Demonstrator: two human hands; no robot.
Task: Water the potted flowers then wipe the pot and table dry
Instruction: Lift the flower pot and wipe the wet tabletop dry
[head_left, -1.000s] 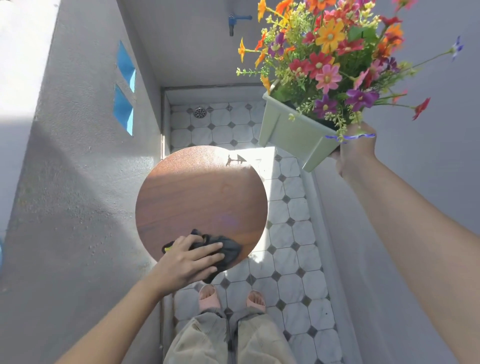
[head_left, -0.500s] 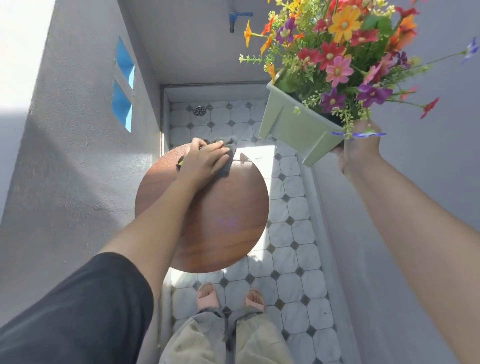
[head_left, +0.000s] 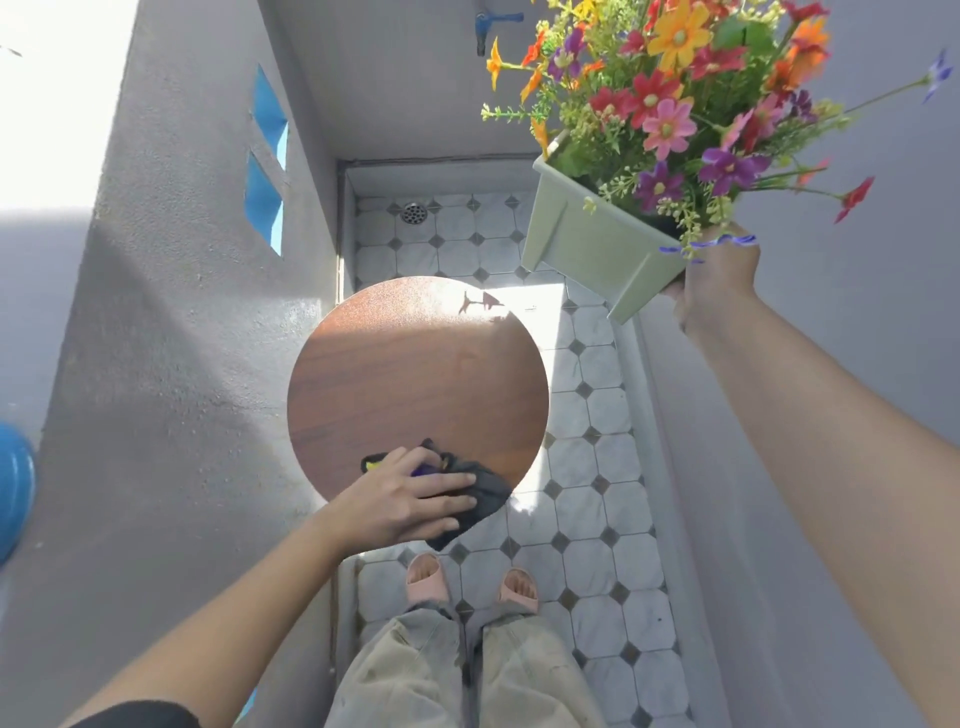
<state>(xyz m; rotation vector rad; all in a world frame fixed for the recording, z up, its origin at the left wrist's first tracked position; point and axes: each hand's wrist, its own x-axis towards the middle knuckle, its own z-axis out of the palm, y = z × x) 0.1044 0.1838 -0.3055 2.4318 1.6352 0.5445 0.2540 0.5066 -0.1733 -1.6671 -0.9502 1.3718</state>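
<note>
A round brown wooden table (head_left: 415, 374) stands below me on the tiled floor. My left hand (head_left: 410, 499) lies flat on a dark cloth (head_left: 480, 493) at the table's near edge, with part of the cloth hanging over the rim. My right hand (head_left: 714, 283) holds a pale green square pot (head_left: 597, 249) up in the air at the upper right, tilted, well clear of the table. Many red, orange, pink and purple flowers (head_left: 670, 88) fill the pot.
Grey walls close in on both sides of a narrow white-tiled floor (head_left: 587, 467). A floor drain (head_left: 414, 212) and a blue tap (head_left: 491, 26) are at the far end. A blue object (head_left: 13, 488) sits at the left edge. My sandalled feet (head_left: 467, 582) stand just before the table.
My left hand slid the cloth from the table's near edge to its far edge and back to the near edge. The pot stayed raised in my right hand, shifting only slightly.
</note>
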